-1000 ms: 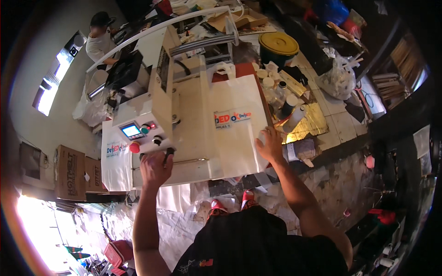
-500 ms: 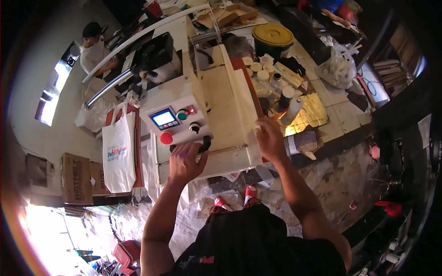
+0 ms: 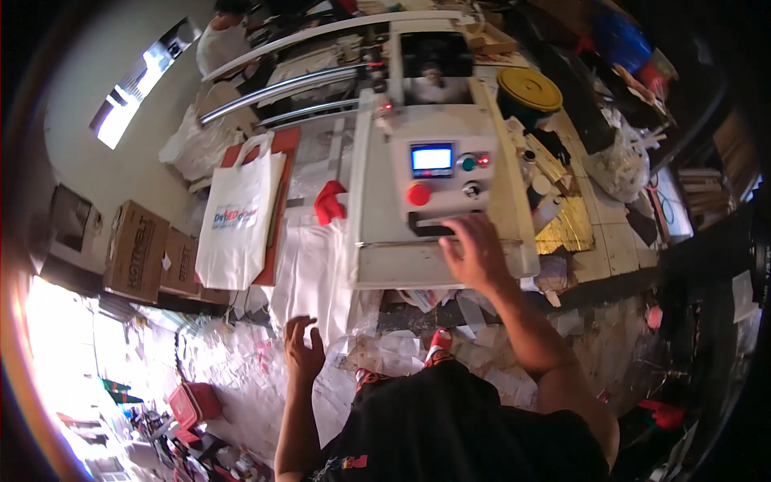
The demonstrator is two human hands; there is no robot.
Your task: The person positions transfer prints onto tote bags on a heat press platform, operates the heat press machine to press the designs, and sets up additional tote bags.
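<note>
A white control box [image 3: 448, 173] with a lit screen, a red knob and a green button sits over the pale bed of a machine [image 3: 401, 269]. My right hand [image 3: 478, 255] is open at the right end of the box's black handle [image 3: 427, 224], thumb apart from the fingers; whether it touches the handle I cannot tell. My left hand [image 3: 303, 349] hangs lower left, open with loosely bent fingers and nothing in it. It is nearest a white bag-like sheet [image 3: 309, 269] left of the bed. A red piece [image 3: 329, 203] lies at that sheet's far end.
At left, a white printed tote bag [image 3: 237, 217] rests on a reddish board. Metal rails [image 3: 277, 95] run leftward from the machine. Beyond its right side are a yellow-lidded tub [image 3: 530, 90], several bottles and gold foil [image 3: 566, 226]. A person [image 3: 223, 44] stands at the far left.
The control box has shifted from the left to the right over the bed. My left hand has left its handle and dropped lower; my right hand has moved from the bed's edge to the handle.
</note>
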